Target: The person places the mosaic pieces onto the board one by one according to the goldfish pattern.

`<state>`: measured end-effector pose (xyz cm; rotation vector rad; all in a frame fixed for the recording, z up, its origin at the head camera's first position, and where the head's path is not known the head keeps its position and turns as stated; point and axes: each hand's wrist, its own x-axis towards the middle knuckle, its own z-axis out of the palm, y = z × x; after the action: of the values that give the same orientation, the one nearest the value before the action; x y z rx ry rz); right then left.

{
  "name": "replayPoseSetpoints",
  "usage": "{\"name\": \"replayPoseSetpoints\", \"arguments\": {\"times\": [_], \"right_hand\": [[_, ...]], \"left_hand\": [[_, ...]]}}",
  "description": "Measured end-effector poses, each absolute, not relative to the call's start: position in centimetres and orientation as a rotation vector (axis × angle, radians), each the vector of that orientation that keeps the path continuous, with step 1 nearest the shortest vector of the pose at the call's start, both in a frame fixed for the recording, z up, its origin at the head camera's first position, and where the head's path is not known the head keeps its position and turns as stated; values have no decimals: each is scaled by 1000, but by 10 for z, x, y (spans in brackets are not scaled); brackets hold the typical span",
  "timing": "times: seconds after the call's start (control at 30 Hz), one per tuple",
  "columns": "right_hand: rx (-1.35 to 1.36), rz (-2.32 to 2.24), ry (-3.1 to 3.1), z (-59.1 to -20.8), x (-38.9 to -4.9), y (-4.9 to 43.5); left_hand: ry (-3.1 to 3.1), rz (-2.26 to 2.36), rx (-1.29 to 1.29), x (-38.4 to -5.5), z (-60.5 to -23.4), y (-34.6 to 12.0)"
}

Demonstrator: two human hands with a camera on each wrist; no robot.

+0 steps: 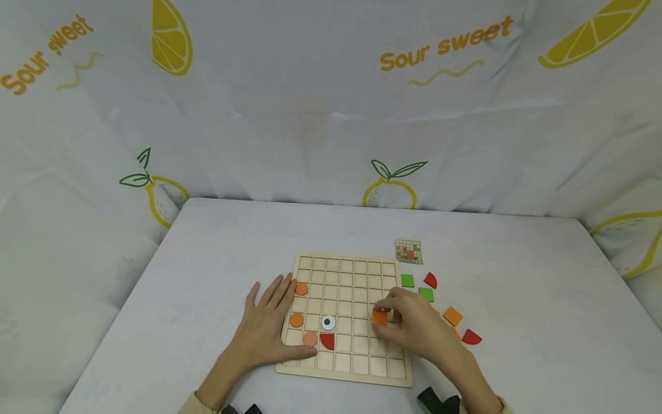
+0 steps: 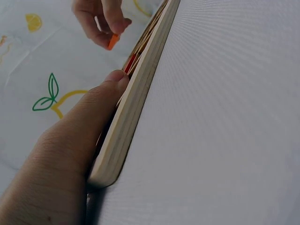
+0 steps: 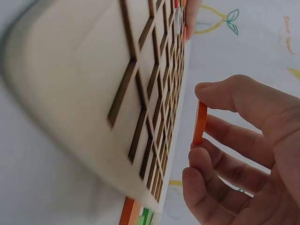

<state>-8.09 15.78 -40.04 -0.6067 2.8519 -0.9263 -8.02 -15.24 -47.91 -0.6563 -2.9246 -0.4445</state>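
A wooden grid board lies on the table. My left hand rests along its left side with fingers spread and thumb over the lower-left cells. Above the right part of the grid, my right hand pinches an orange square tile. In the right wrist view that tile stands on edge between thumb and fingers, apart from the board. Set in cells at the left are orange discs, a paler orange disc, a white disc with a black dot and a red quarter-circle.
Right of the board lie green squares, red quarter-circles and orange squares, some partly hidden by my right hand. A small pattern card lies beyond the board's far right corner. A patterned cloth hangs behind the table.
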Motion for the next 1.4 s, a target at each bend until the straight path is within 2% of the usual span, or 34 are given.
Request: {"name": "replayPoseSetpoints", "arguments": {"times": [1.4], "right_hand": [[-717,-994,2746,-406,-115,78]], "left_hand": [[-2921,-457,-666,-80,-478,-152]]}}
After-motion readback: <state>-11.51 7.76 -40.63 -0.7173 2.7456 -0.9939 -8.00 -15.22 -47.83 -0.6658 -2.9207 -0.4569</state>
